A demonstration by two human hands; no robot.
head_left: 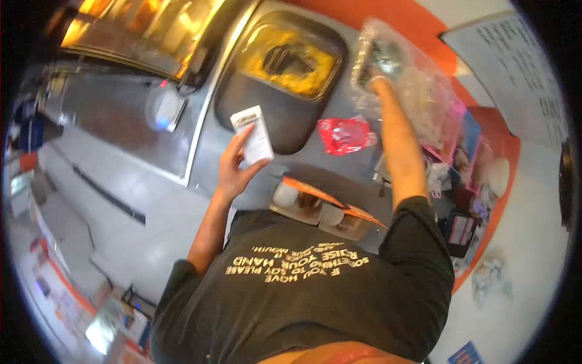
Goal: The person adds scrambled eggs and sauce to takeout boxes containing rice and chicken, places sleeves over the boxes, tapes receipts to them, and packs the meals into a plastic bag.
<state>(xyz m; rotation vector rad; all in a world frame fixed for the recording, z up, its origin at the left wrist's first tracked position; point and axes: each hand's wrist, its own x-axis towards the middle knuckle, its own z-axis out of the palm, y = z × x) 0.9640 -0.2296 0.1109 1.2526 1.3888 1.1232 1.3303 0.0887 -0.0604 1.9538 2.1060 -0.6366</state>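
My left hand is closed around a small white packet with dark print, thumb and fingers on either side of it. The packet is held above the edge of a dark tray. My right arm stretches forward, and my right hand reaches to a clear plastic bag at the back of the counter. Something dark and shiny shows inside the bag near my fingertips. The fingers of that hand are blurred and partly hidden, so I cannot make out whether they grip anything.
A clear tub of yellow food stands on the dark tray. Beside it lies a crumpled red plastic packet. Near my body sit small containers with orange edges. A lit glass display case is at the upper left.
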